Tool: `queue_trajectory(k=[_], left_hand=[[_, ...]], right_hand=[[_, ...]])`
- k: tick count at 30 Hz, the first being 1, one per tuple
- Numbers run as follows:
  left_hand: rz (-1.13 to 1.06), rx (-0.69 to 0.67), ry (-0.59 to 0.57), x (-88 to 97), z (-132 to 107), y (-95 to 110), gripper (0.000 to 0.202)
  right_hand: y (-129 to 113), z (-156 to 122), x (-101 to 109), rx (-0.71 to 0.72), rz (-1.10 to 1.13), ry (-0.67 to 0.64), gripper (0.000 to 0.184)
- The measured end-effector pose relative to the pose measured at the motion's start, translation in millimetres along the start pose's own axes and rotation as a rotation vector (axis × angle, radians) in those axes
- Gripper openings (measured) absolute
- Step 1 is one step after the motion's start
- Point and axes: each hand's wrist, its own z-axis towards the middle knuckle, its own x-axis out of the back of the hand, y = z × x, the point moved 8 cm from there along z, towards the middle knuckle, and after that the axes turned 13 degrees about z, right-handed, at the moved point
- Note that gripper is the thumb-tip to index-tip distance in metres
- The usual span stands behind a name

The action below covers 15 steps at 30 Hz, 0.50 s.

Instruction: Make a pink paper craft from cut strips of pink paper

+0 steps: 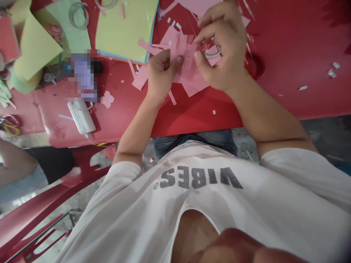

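Observation:
My left hand (160, 75) and my right hand (222, 51) meet over the red table (287, 54), both pinching a piece of pink paper (189, 69). The left thumb and fingers grip its left side. On its right side the right thumb presses while the other right fingers curl above it. More pink strips and scraps (141, 78) lie under and around the hands. A clear tape roll (212, 53) shows partly behind the right hand.
A light green sheet stack (124, 29) lies beyond the hands, with folded green paper (35, 47) and a tape ring (79, 15) to the left. A white power bank (81, 117) and scissors (9, 126) sit near the table's edge. Another person's leg (16, 168) is at left.

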Motion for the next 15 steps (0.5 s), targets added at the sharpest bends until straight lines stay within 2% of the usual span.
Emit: queue_trajectory(k=[4, 8, 12, 15], left_hand=[[0.049, -0.082, -0.009, -0.6, 1.6, -0.2, 0.033], [0.109, -0.117, -0.018, -2.0, 3.3, -4.5, 0.034], [0.140, -0.059, -0.057, -6.5, 5.0, -16.6, 0.039], [0.139, -0.035, -0.097, -10.4, 3.2, -17.6, 0.038]], right_hand=[[3.1, -3.4, -5.7, -0.126, -0.087, -0.029, 0.022], [4.1, -3.4, -4.7, -0.185, -0.128, -0.026, 0.023], [12.5, -2.8, -4.5, -0.229, -0.099, -0.013, 0.018], [20.4, -3.2, -6.9, -0.248, -0.057, -0.009, 0.018]])
